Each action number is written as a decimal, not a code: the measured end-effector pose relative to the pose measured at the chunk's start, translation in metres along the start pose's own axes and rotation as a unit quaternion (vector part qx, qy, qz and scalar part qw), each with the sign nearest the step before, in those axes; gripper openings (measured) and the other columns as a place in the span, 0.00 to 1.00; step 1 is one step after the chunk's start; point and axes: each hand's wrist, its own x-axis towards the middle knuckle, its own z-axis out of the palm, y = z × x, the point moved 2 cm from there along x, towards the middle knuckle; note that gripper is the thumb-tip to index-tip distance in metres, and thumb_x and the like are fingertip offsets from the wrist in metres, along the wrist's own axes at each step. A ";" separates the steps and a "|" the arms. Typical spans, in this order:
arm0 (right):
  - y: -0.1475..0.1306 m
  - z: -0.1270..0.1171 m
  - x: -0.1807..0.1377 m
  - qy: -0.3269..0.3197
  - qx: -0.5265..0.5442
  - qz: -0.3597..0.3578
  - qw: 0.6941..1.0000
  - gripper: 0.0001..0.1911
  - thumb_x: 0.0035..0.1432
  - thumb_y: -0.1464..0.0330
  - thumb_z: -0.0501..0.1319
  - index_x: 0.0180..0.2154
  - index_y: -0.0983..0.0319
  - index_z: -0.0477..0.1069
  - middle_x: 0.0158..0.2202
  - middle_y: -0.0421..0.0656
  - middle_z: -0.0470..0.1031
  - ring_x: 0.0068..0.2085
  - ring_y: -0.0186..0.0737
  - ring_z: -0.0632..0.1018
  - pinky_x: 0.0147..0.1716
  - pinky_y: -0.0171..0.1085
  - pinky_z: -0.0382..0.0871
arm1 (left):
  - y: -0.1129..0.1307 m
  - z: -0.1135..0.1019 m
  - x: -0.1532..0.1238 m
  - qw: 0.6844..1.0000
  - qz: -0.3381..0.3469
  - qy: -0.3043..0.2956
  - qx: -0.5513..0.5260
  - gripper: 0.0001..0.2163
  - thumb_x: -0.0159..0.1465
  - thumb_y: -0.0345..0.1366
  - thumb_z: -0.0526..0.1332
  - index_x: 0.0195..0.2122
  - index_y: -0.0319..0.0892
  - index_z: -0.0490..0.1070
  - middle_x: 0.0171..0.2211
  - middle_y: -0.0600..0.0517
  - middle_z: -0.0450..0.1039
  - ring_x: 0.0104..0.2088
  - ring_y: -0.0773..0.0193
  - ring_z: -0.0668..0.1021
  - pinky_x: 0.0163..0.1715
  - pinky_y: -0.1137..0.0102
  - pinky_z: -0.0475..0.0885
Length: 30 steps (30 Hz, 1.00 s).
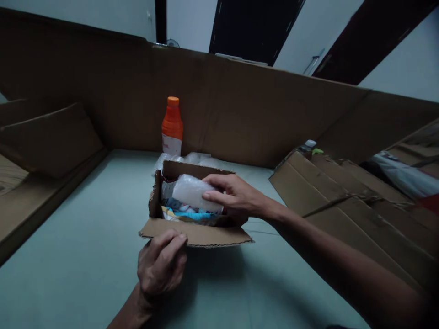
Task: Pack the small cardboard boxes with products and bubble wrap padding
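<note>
A small open cardboard box (206,234) stands in the middle of the surface, its front flap folded outward. My right hand (233,194) reaches over its right side and grips a bubble-wrapped bundle (192,191) between thumb and fingers, held at the box opening. What the wrap covers cannot be made out. Beneath it, packets with blue and yellow printing (188,215) lie inside the box. My left hand (163,260) is closed at the near flap, its fingers curled around the flap's edge near the left corner.
Behind the box stands an orange bottle (172,125) with a white label, with more bubble wrap (195,158) at its foot. Larger cardboard boxes (343,201) sit on the right, holding a capped bottle (309,144). A tall cardboard wall (240,109) closes off the back; cardboard flaps (51,141) rise at left.
</note>
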 end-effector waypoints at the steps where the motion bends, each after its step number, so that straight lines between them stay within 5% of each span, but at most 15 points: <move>1: -0.001 0.007 0.010 -0.038 -0.042 0.008 0.998 0.11 0.64 0.65 0.59 0.44 0.64 0.76 0.36 0.42 0.79 0.34 0.37 0.77 0.31 0.32 0.66 | 0.000 0.000 -0.001 1.000 0.001 -0.001 -0.001 0.16 0.61 0.20 0.62 0.49 0.39 0.73 0.41 0.48 0.76 0.40 0.66 0.80 0.43 0.73 0.76; 5: -0.007 0.034 0.034 -0.133 -0.279 0.058 0.949 0.10 0.65 0.64 0.59 0.42 0.61 0.76 0.35 0.46 0.81 0.35 0.42 0.78 0.32 0.35 0.63 | -0.001 0.002 -0.001 1.000 -0.007 -0.001 -0.017 0.16 0.61 0.21 0.60 0.49 0.41 0.73 0.41 0.48 0.76 0.39 0.65 0.80 0.41 0.71 0.77; 10: -0.007 0.053 0.046 -0.142 -0.412 0.035 0.899 0.11 0.65 0.67 0.58 0.38 0.65 0.77 0.38 0.55 0.82 0.40 0.49 0.80 0.40 0.41 0.65 | -0.002 0.003 0.000 1.000 -0.016 0.003 -0.026 0.15 0.61 0.21 0.60 0.48 0.41 0.73 0.40 0.48 0.76 0.39 0.65 0.81 0.40 0.73 0.77; 16: -0.002 0.058 0.046 -0.095 -0.438 0.033 0.893 0.10 0.65 0.70 0.55 0.39 0.67 0.74 0.38 0.55 0.82 0.38 0.50 0.81 0.41 0.43 0.63 | -0.001 0.003 0.002 0.999 -0.015 0.011 -0.036 0.15 0.62 0.20 0.59 0.48 0.40 0.72 0.40 0.48 0.75 0.40 0.65 0.80 0.41 0.73 0.77; 21: -0.010 0.063 0.040 -0.052 -0.409 -0.080 0.907 0.10 0.65 0.70 0.57 0.48 0.64 0.69 0.40 0.49 0.80 0.40 0.46 0.79 0.45 0.43 0.61 | 0.000 0.002 0.003 0.999 -0.019 0.006 -0.038 0.15 0.63 0.22 0.58 0.49 0.43 0.71 0.40 0.48 0.76 0.39 0.64 0.81 0.39 0.72 0.78; 27: -0.008 0.081 0.058 -0.207 -0.397 -0.134 0.884 0.13 0.68 0.75 0.53 0.43 0.64 0.76 0.40 0.49 0.80 0.36 0.42 0.79 0.31 0.38 0.62 | -0.001 0.004 0.002 0.999 -0.023 0.013 -0.037 0.16 0.62 0.22 0.57 0.49 0.42 0.72 0.40 0.48 0.75 0.39 0.64 0.81 0.40 0.73 0.77; 30: -0.006 0.086 0.065 -0.211 -0.395 -0.139 0.883 0.13 0.67 0.76 0.53 0.43 0.65 0.76 0.40 0.49 0.81 0.37 0.42 0.80 0.31 0.37 0.64 | -0.003 0.005 -0.002 0.999 -0.023 0.012 -0.032 0.15 0.62 0.21 0.58 0.48 0.42 0.72 0.41 0.48 0.75 0.40 0.65 0.80 0.42 0.73 0.77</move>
